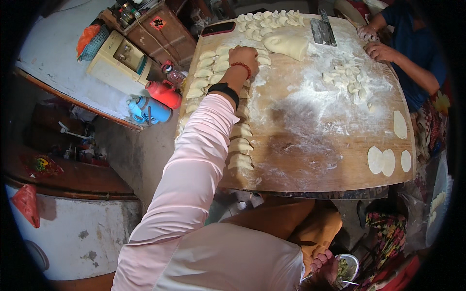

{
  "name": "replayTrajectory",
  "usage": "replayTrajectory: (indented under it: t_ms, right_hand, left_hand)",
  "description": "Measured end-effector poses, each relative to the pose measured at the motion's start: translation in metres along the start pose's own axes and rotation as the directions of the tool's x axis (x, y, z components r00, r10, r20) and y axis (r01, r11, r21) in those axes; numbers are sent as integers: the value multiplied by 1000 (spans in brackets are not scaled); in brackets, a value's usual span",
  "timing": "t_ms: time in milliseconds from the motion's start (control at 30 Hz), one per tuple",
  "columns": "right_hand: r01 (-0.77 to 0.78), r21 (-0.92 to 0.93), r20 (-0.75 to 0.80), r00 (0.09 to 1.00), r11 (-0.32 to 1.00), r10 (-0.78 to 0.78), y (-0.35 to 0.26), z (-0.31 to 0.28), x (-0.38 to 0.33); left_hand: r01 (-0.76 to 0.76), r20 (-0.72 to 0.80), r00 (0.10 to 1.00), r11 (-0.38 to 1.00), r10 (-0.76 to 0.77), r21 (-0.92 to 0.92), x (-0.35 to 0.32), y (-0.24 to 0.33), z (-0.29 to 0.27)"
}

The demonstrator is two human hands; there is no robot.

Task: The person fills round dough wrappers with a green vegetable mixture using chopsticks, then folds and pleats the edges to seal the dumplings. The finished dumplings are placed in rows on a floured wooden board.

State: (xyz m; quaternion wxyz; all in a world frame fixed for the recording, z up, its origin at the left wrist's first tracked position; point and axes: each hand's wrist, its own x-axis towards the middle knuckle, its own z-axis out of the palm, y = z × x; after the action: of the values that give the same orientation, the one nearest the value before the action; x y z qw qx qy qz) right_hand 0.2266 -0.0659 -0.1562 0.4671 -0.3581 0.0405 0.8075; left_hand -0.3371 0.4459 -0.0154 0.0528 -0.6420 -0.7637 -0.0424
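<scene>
My left hand (244, 59), in a pink sleeve with a red bead bracelet and black wristband, reaches over rows of crescent dumplings (241, 144) along the table's left side. Its fingers are curled downward; whatever they hold is hidden beneath it. Down by my lap, my right hand (326, 266) is closed at the edge of a metal bowl (358, 266). Green filling (342, 268) and a utensil handle show in the bowl. A large lump of dough (287, 44) lies just right of my left hand.
The wooden table (291, 169) carries flour, flat round wrappers (375, 160), dough pieces (345, 80), a cleaver (323, 32) and a phone (218, 28). Another person's hands (381, 50) work at the far right edge. Red (164, 93) and blue (151, 109) flasks stand left.
</scene>
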Motion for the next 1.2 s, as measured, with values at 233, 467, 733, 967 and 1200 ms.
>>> replayTrajectory:
  t_ms: [233, 467, 733, 967, 1200]
  right_hand:
    - [135, -58, -109, 984, 989, -140, 7, 68, -17]
    - [256, -60, -219, 939, 965, -263, 16, 115, -28]
    - [305, -241, -273, 890, 921, -366, 23, 106, -63]
    - [474, -63, -288, 834, 878, -471, 39, 37, -119]
    - [458, 110, -184, 882, 882, -434, 55, -13, -138]
  left_hand:
    - [70, 28, 997, 983, -76, 169, -9, 11, -3]
    - [68, 232, 964, 727, 128, -683, -73, 63, -52]
    - [-242, 309, 713, 635, 629, -734, -176, 243, -44]
    - [-64, 220, 952, 838, 215, -542, -191, 360, -14]
    - [12, 432, 880, 901, 197, -434, -178, 385, -6]
